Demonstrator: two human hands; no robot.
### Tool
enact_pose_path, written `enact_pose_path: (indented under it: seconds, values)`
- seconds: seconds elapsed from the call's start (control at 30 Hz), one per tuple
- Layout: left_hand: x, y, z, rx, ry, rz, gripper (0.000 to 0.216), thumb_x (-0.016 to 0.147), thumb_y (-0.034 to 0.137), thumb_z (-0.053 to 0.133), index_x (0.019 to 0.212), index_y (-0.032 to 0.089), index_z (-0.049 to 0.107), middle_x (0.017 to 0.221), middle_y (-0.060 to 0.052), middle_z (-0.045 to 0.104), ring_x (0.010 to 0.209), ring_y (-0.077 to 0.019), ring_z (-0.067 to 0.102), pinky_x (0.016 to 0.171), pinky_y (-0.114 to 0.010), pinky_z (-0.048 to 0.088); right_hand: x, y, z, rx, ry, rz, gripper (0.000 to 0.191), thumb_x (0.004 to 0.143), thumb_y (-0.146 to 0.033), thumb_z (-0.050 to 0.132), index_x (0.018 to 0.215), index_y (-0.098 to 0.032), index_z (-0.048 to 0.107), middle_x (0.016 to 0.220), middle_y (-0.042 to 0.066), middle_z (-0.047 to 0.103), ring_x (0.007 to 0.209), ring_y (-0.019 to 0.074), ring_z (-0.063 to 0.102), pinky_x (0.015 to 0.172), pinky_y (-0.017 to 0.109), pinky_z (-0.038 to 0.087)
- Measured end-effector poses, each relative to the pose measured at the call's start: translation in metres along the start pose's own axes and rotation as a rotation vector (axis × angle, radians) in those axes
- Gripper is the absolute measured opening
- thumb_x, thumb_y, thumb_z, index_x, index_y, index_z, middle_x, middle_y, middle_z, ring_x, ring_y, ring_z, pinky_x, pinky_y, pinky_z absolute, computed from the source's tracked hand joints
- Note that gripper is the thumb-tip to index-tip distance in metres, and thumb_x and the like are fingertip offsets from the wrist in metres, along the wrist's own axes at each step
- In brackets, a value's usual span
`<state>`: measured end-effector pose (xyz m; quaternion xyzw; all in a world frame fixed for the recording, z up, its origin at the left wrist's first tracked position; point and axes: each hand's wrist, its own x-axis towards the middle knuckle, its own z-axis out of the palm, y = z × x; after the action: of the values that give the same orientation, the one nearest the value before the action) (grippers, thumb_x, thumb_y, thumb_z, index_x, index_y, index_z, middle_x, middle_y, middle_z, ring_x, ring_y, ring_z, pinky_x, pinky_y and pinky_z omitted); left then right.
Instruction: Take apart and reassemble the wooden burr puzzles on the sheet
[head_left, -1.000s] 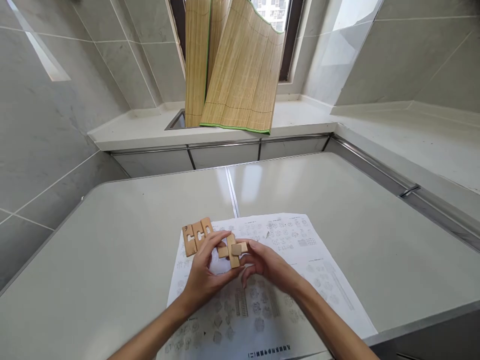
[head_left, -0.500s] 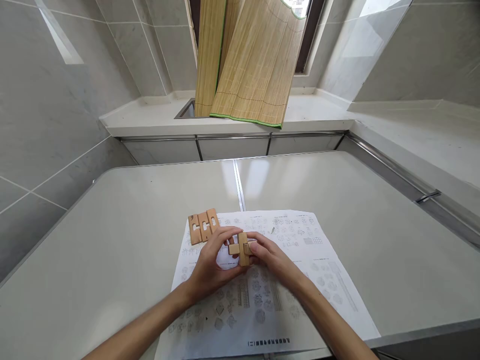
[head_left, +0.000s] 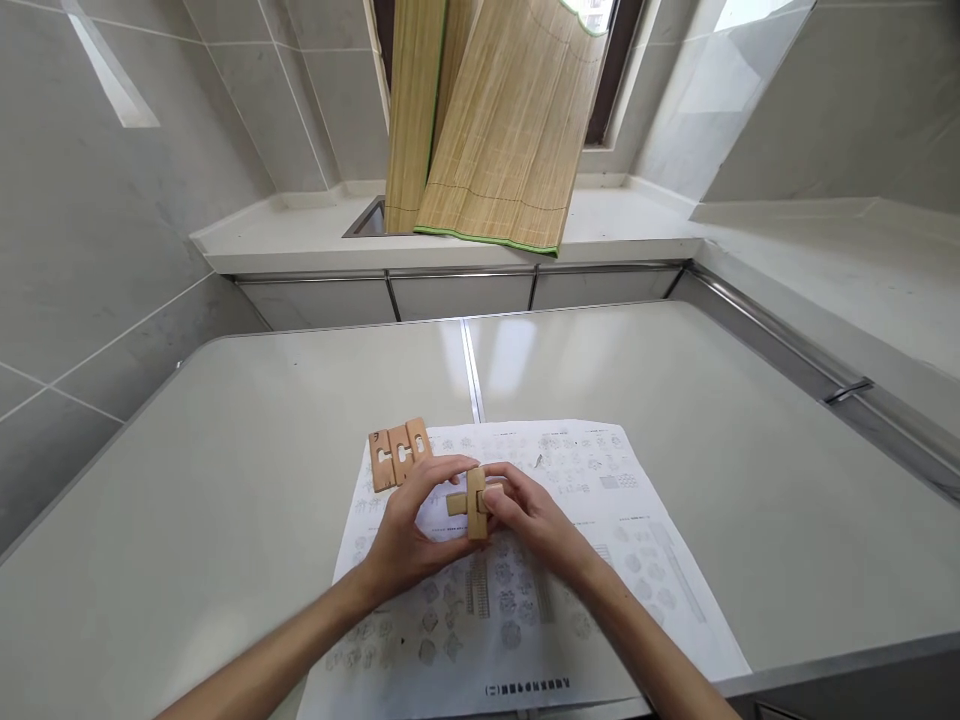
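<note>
Left hand (head_left: 405, 528): fingers gripping cross-shaped wooden blocks (head_left: 474, 512) | Right hand (head_left: 538, 518): fingers gripping their right side | Printed sheet (head_left: 525, 615) below

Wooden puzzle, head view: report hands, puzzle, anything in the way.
Left hand and right hand both gripping. Wooden puzzle cross-shaped, held above printed sheet. Slotted wooden pieces beyond left hand, nothing visibly in the way.

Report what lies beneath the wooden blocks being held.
Beneath the wooden blocks is the printed sheet; the blocks, left hand and right hand cover whatever is directly below.
</note>
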<state>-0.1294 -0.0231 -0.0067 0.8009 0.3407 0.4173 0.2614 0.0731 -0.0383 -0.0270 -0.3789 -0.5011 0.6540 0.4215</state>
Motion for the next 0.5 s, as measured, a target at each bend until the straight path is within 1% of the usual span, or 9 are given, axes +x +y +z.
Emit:
enact_pose_path:
  seconds: [0.13, 0.23, 0.3, 0.37, 0.5]
  values:
    - [0.0, 0.0, 0.0, 0.068, 0.024, 0.035, 0.063, 0.086, 0.03, 0.086, 0.141, 0.032, 0.056, 0.128, -0.008, 0.071, 0.116, -0.0278, 0.067, 0.095, -0.045, 0.059, -0.001, -0.005, -0.001, -0.081, 0.039, -0.06, 0.034, 0.099, -0.05, 0.063, 0.117, -0.022, 0.063, 0.083, 0.001, 0.071, 0.074, 0.0196, 0.07, 0.071, 0.034, 0.059]
    - [-0.002, -0.003, 0.0, 0.133, 0.048, 0.083, 0.064, 0.088, 0.028, 0.084, 0.144, 0.034, 0.054, 0.129, -0.008, 0.07, 0.122, -0.0291, 0.066, 0.1, -0.047, 0.059, -0.001, -0.009, -0.003, -0.208, 0.144, -0.128, 0.03, 0.097, -0.045, 0.065, 0.115, -0.021, 0.063, 0.081, 0.001, 0.069, 0.073, 0.0185, 0.067, 0.071, 0.032, 0.056]
    - [-0.003, -0.005, 0.0, 0.159, 0.057, 0.071, 0.066, 0.088, 0.03, 0.084, 0.146, 0.034, 0.052, 0.131, -0.008, 0.068, 0.124, -0.03, 0.064, 0.103, -0.049, 0.058, 0.0, -0.012, -0.004, -0.3, 0.244, -0.158, 0.029, 0.096, -0.044, 0.065, 0.112, -0.021, 0.065, 0.085, 0.002, 0.068, 0.076, 0.0186, 0.065, 0.071, 0.031, 0.054]
    - [-0.004, -0.008, -0.002, 0.186, 0.064, 0.034, 0.068, 0.088, 0.033, 0.084, 0.147, 0.033, 0.051, 0.134, -0.009, 0.066, 0.126, -0.0308, 0.063, 0.104, -0.049, 0.058, 0.001, -0.013, -0.006, -0.339, 0.324, -0.164, 0.029, 0.096, -0.045, 0.065, 0.11, -0.02, 0.065, 0.087, 0.003, 0.068, 0.076, 0.0185, 0.063, 0.07, 0.031, 0.053]
    - [0.0, -0.011, -0.009, 0.305, 0.054, 0.0, 0.071, 0.089, 0.038, 0.082, 0.151, 0.03, 0.046, 0.137, -0.01, 0.064, 0.124, -0.0316, 0.062, 0.103, -0.05, 0.056, 0.002, -0.016, -0.01, -0.328, 0.409, -0.169, 0.029, 0.096, -0.049, 0.063, 0.102, -0.021, 0.063, 0.086, 0.002, 0.065, 0.072, 0.0173, 0.057, 0.063, 0.029, 0.049]
